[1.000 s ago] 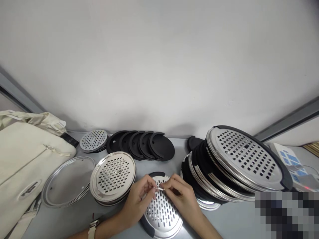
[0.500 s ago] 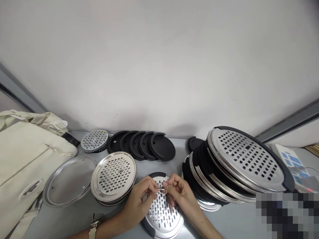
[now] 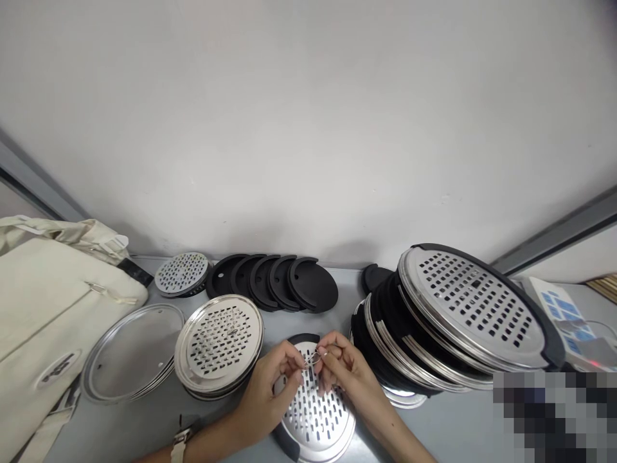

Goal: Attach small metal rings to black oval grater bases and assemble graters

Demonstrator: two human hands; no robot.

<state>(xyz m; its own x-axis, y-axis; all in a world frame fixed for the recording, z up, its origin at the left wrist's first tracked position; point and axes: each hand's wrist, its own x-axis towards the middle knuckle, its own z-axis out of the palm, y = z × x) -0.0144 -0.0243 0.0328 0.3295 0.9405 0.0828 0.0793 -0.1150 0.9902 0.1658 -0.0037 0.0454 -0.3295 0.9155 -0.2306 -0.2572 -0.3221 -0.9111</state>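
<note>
My left hand (image 3: 274, 388) and my right hand (image 3: 348, 369) meet over a round slotted metal grater plate (image 3: 319, 418) with black rim pieces. Between their fingertips is a thin, shiny metal ring (image 3: 312, 361), pinched from both sides; its exact shape is too small to make out. The grater plate lies flat on the grey table below my fingers, and my hands cover part of it. Just left of my left hand stands a stack of slotted metal plates (image 3: 224, 341). A tall, leaning stack of metal and black discs (image 3: 409, 347) rises beside my right hand.
Several black discs (image 3: 313, 286) overlap in a row by the wall. Plain metal lids (image 3: 135, 354) and a smaller grater plate (image 3: 180, 273) lie at left, beside a cream bag (image 3: 58, 308). Another black disc (image 3: 376, 278) sits behind the tall stack. A blue-and-white package (image 3: 562, 308) is far right.
My fingertips have shifted slightly, and the metal ring between them is turned to a different angle. The plates and stacks stay in place; the view has moved a little.
</note>
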